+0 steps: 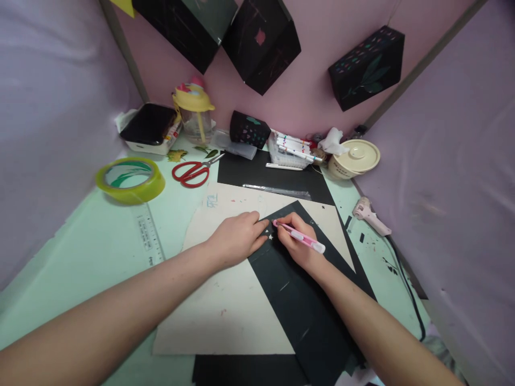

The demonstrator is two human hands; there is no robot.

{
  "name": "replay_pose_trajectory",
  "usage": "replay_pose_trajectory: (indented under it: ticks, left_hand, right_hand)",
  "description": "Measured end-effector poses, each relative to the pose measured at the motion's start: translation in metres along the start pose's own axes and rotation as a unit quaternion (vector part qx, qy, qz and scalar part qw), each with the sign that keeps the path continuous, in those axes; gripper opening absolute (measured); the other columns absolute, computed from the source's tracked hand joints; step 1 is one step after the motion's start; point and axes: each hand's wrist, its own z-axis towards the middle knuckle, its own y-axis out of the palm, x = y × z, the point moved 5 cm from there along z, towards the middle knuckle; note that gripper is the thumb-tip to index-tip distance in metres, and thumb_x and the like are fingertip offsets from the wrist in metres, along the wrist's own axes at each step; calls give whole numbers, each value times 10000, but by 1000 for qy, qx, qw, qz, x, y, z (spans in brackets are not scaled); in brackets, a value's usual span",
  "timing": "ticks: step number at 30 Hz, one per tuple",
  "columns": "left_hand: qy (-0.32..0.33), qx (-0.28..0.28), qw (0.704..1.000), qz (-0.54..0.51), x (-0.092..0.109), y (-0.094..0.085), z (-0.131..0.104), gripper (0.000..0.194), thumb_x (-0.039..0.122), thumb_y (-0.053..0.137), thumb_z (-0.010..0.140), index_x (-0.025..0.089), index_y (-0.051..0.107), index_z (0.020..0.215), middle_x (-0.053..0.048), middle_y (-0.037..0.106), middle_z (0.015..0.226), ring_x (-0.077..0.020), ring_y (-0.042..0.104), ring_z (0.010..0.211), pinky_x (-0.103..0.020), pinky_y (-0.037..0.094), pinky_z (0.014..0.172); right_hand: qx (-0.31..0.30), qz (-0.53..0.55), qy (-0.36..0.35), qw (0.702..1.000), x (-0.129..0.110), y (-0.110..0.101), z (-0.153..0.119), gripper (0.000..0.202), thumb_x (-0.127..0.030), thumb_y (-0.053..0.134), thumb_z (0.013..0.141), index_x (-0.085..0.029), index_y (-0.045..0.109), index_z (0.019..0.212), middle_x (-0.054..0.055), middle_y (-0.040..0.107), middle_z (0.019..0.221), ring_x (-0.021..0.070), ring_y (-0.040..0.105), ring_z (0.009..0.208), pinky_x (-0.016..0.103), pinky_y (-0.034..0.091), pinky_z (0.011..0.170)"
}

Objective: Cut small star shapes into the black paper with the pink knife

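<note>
Grips a pink-and-white cutter (298, 235) in the right hand (306, 258), with thumb and fingers curled close about it like a pen, tip near the far end of a black sheet (277, 273). Lays the left hand (237, 239) palm down across the sheet's left edge, with fingers and thumb slightly parted and nothing grasped. Between the two, on the sheet, can see a small white star (271, 237); cannot tell whether cut through or lying on top.

Lies slantwise, that sheet, over a beige board (225, 321), running past the near edge and leaving a wedge of board bare at right. Runs ragged at the board's upper left. On the mint table (80, 268), widest free room at left, crossed by the left forearm and a clear ruler (147, 230). At right, only a narrower strip, shared with a pink glue gun (370, 214), a dark cord (406, 292) and black scraps. Along the far side, crowded: yellow tape (153, 185), red-handled scissors (191, 174), a yellow-lidded bottle (195, 112), markers (293, 145), a lidded bowl (356, 158). Closed in on both sides by pale cloth.

In blue, near the board's upper left corner, can make out characters (212, 200), too small to read for certain. On the ruler and the bowl, likewise dark lettering, too blurred to read.
</note>
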Motion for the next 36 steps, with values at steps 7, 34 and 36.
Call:
replay_pose_trajectory:
  ticks: [7,34,36]
  left_hand:
    - [1,11,1000,-7,-1,0,0,323,382,395,964,202,569,1168,-45,529,869,-197,545,778,-293,405,576]
    - [-8,13,1000,-19,-2,0,-1,307,386,420,954,189,564,1141,-49,543,894,-199,551,810,-295,419,594]
    - [-6,13,1000,-18,-2,0,-1,298,380,428,951,191,562,1139,-44,542,896,-197,550,815,-292,413,593]
  right_hand:
    - [-62,58,45,995,5,-6,13,115,-310,557,849,-207,608,866,5,657,792,165,601,722,268,447,631]
    - [-70,87,76,991,6,-8,18,125,-314,580,834,-200,622,862,-1,678,771,149,621,712,265,458,643]
    - [-70,88,81,990,7,-8,18,125,-314,587,832,-200,626,866,-2,680,771,148,623,713,262,458,642]
